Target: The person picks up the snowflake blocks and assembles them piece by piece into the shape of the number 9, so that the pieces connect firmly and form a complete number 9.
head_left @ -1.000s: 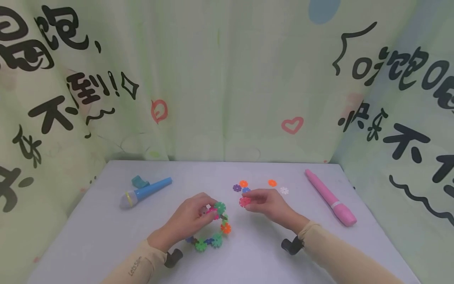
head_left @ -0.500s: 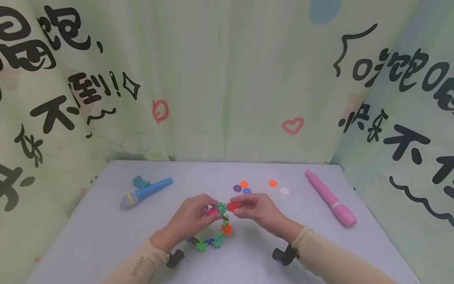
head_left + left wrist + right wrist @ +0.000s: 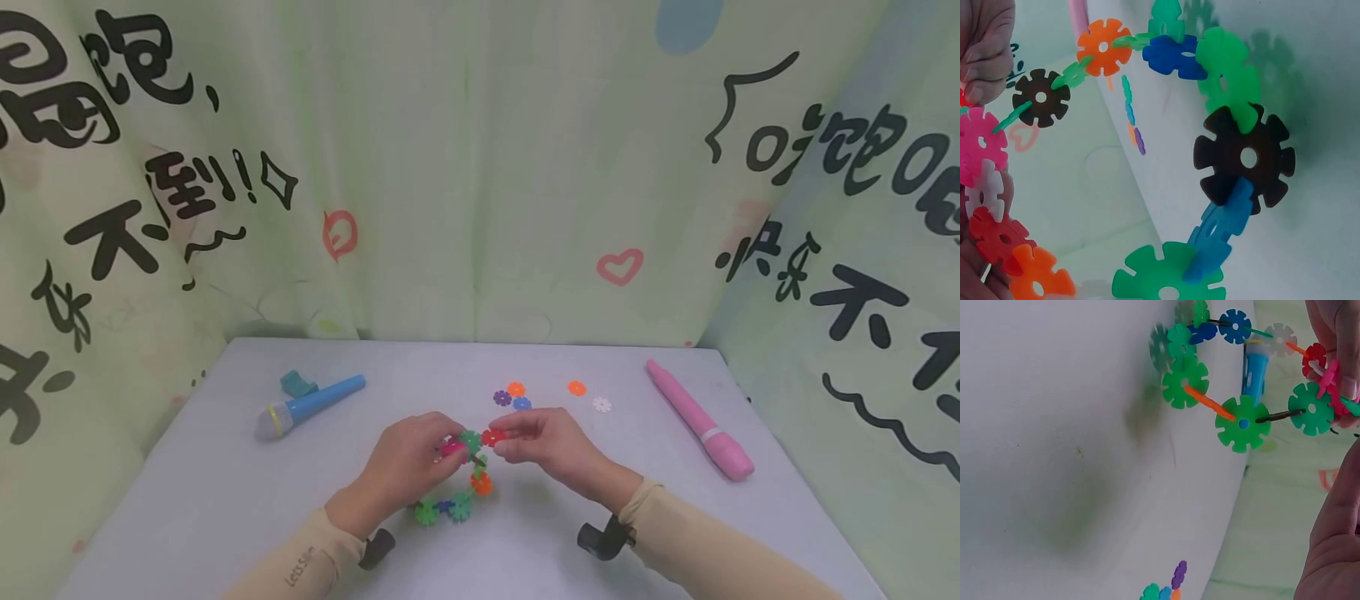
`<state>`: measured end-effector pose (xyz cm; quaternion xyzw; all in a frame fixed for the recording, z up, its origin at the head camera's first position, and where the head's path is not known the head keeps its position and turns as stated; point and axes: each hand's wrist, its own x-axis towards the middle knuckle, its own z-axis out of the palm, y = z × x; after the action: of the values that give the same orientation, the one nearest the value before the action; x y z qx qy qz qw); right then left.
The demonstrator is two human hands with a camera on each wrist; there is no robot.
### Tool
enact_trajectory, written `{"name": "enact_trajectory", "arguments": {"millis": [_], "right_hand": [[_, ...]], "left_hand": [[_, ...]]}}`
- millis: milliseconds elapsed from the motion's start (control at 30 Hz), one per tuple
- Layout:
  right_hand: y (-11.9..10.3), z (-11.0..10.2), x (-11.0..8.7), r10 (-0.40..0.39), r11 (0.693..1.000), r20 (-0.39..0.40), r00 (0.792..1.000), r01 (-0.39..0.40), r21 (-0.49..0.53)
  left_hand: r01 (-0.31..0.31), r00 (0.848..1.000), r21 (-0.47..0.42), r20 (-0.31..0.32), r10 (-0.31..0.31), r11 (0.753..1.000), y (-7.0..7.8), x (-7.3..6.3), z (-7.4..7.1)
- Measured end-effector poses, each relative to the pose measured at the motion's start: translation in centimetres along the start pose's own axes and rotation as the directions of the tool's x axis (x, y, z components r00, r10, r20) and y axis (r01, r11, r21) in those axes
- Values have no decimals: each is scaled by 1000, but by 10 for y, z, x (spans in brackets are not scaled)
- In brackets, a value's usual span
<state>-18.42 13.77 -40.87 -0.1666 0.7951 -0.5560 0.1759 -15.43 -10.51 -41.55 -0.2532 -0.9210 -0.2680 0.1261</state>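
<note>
Pinched at its top by my left hand point(image 3: 401, 462) is a chain of notched plastic snowflake discs point(image 3: 481, 483). It hangs in a ring close over the table, with green, brown, orange and blue discs slotted edge to edge. A pink disc point(image 3: 982, 140) sits at the left fingers in the left wrist view, beside white, red and orange ones. My right hand point(image 3: 558, 450) pinches a red snowflake disc point(image 3: 492, 437) between thumb and fingertips. That disc's edge meets the green disc point(image 3: 471, 442) by the left fingertips; the fingers partly cover both.
Loose discs lie behind the hands: purple point(image 3: 502, 398), orange point(image 3: 516, 389), blue point(image 3: 522, 403), another orange point(image 3: 577, 388) and white point(image 3: 602, 404). A blue toy microphone point(image 3: 315, 404) and a teal piece point(image 3: 297, 383) lie left, a pink stick-shaped object point(image 3: 697, 417) right. Curtains surround the white table point(image 3: 225, 517).
My right hand has moved left from beside the loose discs, bringing the red disc against the chain's green disc. The left hand has shifted slightly right with the chain.
</note>
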Motion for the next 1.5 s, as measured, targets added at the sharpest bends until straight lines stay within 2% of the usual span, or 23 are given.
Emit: {"name": "enact_trajectory", "arguments": {"millis": [333, 500, 733, 833, 933, 1033, 1100, 1167, 1300, 1400, 1500], "right_hand": [[-11, 4, 1, 38, 999, -14, 999, -38, -8], [-10, 5, 2, 48, 999, -13, 999, -48, 12], [-6, 8, 5, 48, 999, -54, 997, -49, -10], [-5, 8, 6, 33, 999, -33, 999, -33, -10], [-6, 6, 6, 14, 1000, 23, 1000, -13, -15], [-3, -3, 7, -14, 997, 70, 997, 19, -71], [0, -12, 7, -19, 992, 67, 998, 27, -124], [13, -25, 13, -15, 984, 35, 999, 21, -176], [42, -50, 29, 18, 960, -84, 996, -41, -278], [55, -58, 38, 42, 930, -169, 985, -100, -353], [67, -61, 46, 53, 902, -203, 978, -134, -410]], "left_hand": [[-73, 997, 23, -25, 73, 997, -1, 1, 0], [-71, 997, 6, -28, 71, 997, 0, 1, 1], [-74, 996, -25, -44, 73, 997, 1, 3, 4], [-57, 998, -20, -36, 57, 998, 0, 2, 3], [-21, 1000, -17, -7, 21, 1000, -1, 1, 1], [28, 999, -23, 22, -27, 999, -3, 2, -1], [54, 998, -34, 29, -53, 998, -5, 2, -2], [74, 997, -47, 30, -73, 996, -7, 1, -3], [71, 997, -55, 22, -70, 996, -8, 0, -5], [74, 997, -66, 28, -72, 995, -8, 0, -4], [76, 997, -90, 36, -73, 993, -7, 0, -3]]}}
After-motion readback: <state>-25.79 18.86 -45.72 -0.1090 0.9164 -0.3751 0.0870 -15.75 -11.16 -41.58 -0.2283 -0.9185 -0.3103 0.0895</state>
